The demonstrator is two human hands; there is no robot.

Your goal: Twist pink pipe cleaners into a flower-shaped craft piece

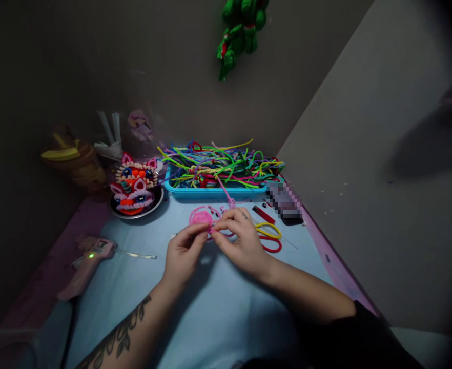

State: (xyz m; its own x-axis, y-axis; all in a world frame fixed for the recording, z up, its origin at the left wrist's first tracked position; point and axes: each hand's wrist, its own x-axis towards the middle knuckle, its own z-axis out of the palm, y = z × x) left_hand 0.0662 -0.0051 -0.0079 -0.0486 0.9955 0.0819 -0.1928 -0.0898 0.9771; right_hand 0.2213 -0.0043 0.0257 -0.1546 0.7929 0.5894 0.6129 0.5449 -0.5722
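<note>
My left hand (185, 253) and my right hand (243, 241) meet in the middle of the table, fingertips pinched together on a pink pipe cleaner (201, 217). Part of it is wound into a flat round coil just beyond my left fingers. More pink strands loop around behind the fingertips, and one pink strand (225, 189) runs up toward the tray. The exact spot being pinched is mostly covered by my fingers. Close to my right hand lie scissors (271, 244) with yellow and red handles, their blades partly hidden.
A blue tray (218, 193) heaped with colourful pipe cleaners stands at the back. To its left, a metal bowl (143, 216) holds fuzzy animal-face figures. A pink glue gun (85, 271) with a green light lies left; a red tool (264, 214) and phone (285, 202) lie right.
</note>
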